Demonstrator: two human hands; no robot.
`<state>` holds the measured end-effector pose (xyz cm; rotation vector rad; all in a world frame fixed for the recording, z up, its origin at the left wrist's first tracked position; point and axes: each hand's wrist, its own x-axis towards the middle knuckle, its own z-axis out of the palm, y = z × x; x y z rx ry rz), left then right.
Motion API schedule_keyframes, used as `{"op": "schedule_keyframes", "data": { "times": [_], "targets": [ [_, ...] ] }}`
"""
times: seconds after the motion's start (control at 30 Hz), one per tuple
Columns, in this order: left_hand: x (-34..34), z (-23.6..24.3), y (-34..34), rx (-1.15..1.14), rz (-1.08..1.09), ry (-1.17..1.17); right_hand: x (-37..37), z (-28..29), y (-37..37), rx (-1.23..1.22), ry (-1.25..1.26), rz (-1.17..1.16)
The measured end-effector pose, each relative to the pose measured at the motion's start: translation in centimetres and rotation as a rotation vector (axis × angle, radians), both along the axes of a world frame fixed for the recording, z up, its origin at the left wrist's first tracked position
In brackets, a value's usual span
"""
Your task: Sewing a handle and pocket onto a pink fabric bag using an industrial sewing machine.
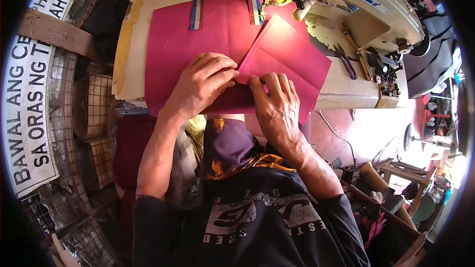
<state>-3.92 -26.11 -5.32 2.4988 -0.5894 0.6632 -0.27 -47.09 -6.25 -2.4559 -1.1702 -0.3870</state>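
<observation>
A magenta piece of fabric (198, 54) is spread over the sewing table and hangs a little past its near edge. One corner of it is turned back, showing a folded seam that runs up toward the sewing machine (366, 10). My left hand (210, 79) pinches the fabric at the lower end of this seam. Beside it, my right hand (274, 94) grips the same fabric, thumb toward the fold. Two striped straps (197, 5) stretch from the cloth's far edge; the right one reaches near the machine's needle area, whose needle I cannot make out.
Right of the fabric lie small snips (348, 63), a yellow-handled tool (365, 64) and a cluster of metal parts (388, 76). A wire grille with white signs (32, 113) stands at the left. A fan (410, 137) is at the far right.
</observation>
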Motion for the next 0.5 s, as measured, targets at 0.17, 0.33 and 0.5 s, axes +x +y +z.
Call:
{"op": "schedule_keyframes", "data": {
  "times": [0.17,0.33,0.5],
  "targets": [
    [0.7,-0.5,0.8,-0.031,-0.038,0.016,0.1,-0.1,0.1,0.059,0.02,0.002],
    [1.5,-0.5,1.4,-0.082,-0.075,0.154,0.2,-0.6,-0.5,0.148,0.076,0.027],
    [1.5,0.9,0.5,-0.084,0.059,0.315,0.3,-0.5,-0.9,0.162,0.092,0.072]
  ]
}}
